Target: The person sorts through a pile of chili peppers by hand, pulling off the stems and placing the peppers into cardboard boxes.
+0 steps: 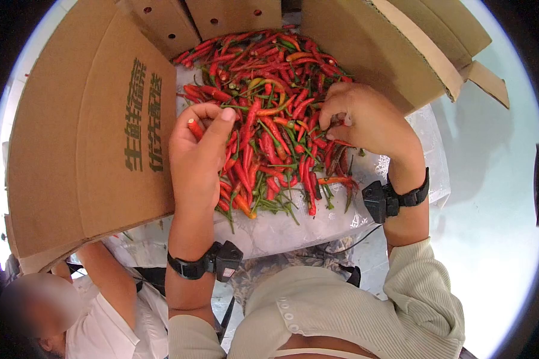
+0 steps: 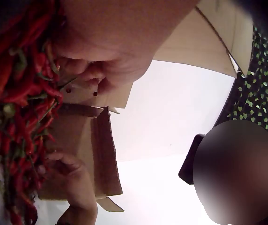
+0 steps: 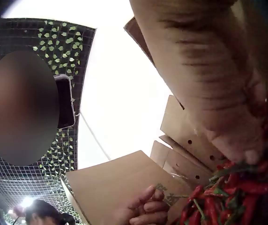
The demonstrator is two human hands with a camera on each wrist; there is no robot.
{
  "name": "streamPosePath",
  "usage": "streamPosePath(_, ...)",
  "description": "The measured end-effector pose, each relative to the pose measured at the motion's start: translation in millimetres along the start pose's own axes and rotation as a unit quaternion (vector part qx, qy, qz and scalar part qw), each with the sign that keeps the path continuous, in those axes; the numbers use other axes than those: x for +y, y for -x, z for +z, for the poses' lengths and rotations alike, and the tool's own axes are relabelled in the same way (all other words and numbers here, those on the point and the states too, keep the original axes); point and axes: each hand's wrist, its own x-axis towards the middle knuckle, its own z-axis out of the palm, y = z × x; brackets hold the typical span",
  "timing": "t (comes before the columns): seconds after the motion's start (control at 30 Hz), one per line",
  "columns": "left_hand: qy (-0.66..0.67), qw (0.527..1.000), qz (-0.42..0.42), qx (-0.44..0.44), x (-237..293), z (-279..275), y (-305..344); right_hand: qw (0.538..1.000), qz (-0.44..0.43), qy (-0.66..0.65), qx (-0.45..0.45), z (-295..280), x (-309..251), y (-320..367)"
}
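Observation:
A heap of red chili peppers (image 1: 275,143), with green stems and a few orange or green ones, lies in front of me. On its left side my left hand (image 1: 194,158) holds a red chili pepper (image 1: 196,130) against the palm, its pale blunt end showing. The thumb tip and forefinger of that hand pinch together, with a thin green stem (image 1: 236,107) at them. At the heap's right edge, my right hand (image 1: 365,116) bends its fingers down among the peppers. Its fingertips are right at the pods; I cannot tell whether they grip one.
Cardboard walls (image 1: 96,131) with printed characters rise at the left, more cardboard (image 1: 377,54) at the right and back. Pale patterned plastic sheeting (image 1: 269,236) lies under the heap. Another person (image 1: 120,299) sits at the lower left. Both wrists wear strapped cameras (image 1: 224,260).

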Motion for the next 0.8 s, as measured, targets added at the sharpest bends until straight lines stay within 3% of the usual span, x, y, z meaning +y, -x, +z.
streamPosePath(0.03,0.018,0.999,-0.025,-0.011,1.6,-2.6,0.6,1.000,-0.006,0.000,-0.006,-1.0,-1.3,-1.3)
streamPosePath(0.13,0.084,0.992,-0.060,-0.075,5.8,-4.7,1.7,0.983,0.025,-0.166,0.074,-2.4,-10.3,-6.2)
streamPosePath(0.23,0.018,0.996,-0.035,-0.075,5.7,2.3,3.6,0.861,0.040,-0.484,0.152,4.1,-14.1,-15.1)
streamPosePath(0.27,0.010,0.996,-0.023,-0.087,3.6,2.2,3.3,0.859,0.064,-0.494,0.121,-0.5,-17.9,-15.4)
streamPosePath(0.37,-0.001,0.993,-0.024,-0.112,4.7,5.4,4.5,0.710,0.090,-0.696,0.062,10.7,-18.1,-22.0)
streamPosePath(0.47,0.016,0.989,-0.050,-0.135,4.8,3.3,7.5,0.776,0.117,-0.617,0.061,27.2,-33.3,-26.3)
streamPosePath(0.57,0.013,0.990,-0.045,-0.131,3.9,6.3,7.3,0.826,0.081,-0.549,0.101,33.5,-43.7,-29.1)
streamPosePath(0.77,-0.016,0.988,-0.061,-0.144,7.6,3.6,8.0,0.851,0.022,-0.511,0.121,39.7,-41.8,-29.3)
streamPosePath(0.8,-0.027,0.987,-0.068,-0.145,8.2,3.0,7.6,0.871,0.029,-0.473,0.128,38.4,-43.0,-27.0)
